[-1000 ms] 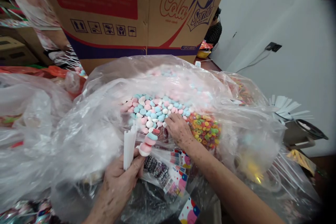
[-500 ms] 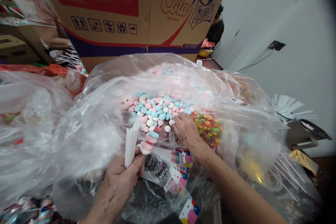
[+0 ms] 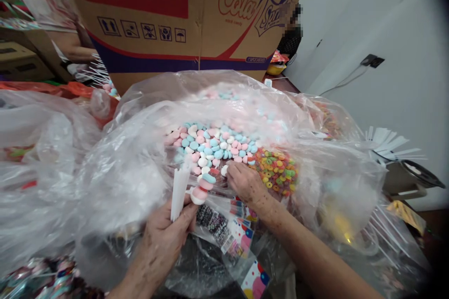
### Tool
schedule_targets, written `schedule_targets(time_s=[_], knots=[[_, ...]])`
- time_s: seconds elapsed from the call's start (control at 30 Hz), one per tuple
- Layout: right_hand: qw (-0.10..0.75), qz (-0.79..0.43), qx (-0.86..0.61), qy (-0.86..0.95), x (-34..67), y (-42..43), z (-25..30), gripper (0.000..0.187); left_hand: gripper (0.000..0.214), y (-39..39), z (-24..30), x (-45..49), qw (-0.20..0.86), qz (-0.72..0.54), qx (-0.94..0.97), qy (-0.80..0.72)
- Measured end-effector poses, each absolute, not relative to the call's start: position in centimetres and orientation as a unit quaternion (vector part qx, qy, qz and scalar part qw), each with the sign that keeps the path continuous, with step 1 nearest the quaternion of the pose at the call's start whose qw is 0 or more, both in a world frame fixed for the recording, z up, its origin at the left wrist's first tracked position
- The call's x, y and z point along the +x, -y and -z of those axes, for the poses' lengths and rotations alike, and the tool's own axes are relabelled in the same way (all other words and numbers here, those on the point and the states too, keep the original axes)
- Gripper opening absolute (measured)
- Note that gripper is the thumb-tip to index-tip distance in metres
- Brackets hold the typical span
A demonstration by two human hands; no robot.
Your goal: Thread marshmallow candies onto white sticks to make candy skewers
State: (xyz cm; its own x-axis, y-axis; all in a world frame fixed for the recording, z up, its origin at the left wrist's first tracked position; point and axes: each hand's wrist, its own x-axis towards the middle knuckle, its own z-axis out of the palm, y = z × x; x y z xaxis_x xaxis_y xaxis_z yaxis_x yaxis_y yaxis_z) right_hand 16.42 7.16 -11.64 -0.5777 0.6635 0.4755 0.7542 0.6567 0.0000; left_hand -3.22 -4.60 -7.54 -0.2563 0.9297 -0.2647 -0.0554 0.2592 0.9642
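Observation:
My left hand (image 3: 170, 231) is closed around a bundle of flat white sticks (image 3: 179, 191). It also grips a candy skewer (image 3: 203, 190) of stacked pink, blue and white marshmallows with red layers between. My right hand (image 3: 245, 182) reaches to the front of a heap of pastel marshmallows (image 3: 213, 145), its fingers bent together at one white marshmallow (image 3: 225, 170). Part of the fingertips is hidden from me. Beside that hand lies a pile of colourful ring gummies (image 3: 275, 170). Printed plastic wrappers (image 3: 217, 229) lie below, between my forearms.
Clear plastic bags (image 3: 129, 168) surround the candy. A large cardboard box (image 3: 196, 18) stands behind it. White sticks (image 3: 387, 142) fan out at the right, and shiny wrapped candies (image 3: 52, 278) lie front left. Another person's arm (image 3: 75, 46) shows at the back left.
My right hand has drawn slightly down, and its fingertips have come to a white marshmallow. My left hand keeps its hold on the sticks and skewer. The whole view has shifted slightly.

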Motion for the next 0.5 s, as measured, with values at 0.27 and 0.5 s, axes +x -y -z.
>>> schedule_targets(time_s=[0.27,0.5], knots=[[0.25,0.055,-0.391,0.884,15.99,-7.72,12.02,0.02,0.035,4.67,7.8,-3.39,0.499,-0.487,0.353,-0.624],[0.236,0.017,-0.369,0.899,15.87,-7.52,11.79,0.02,0.03,4.6,7.14,-3.44,0.505,-0.486,0.347,-0.624]])
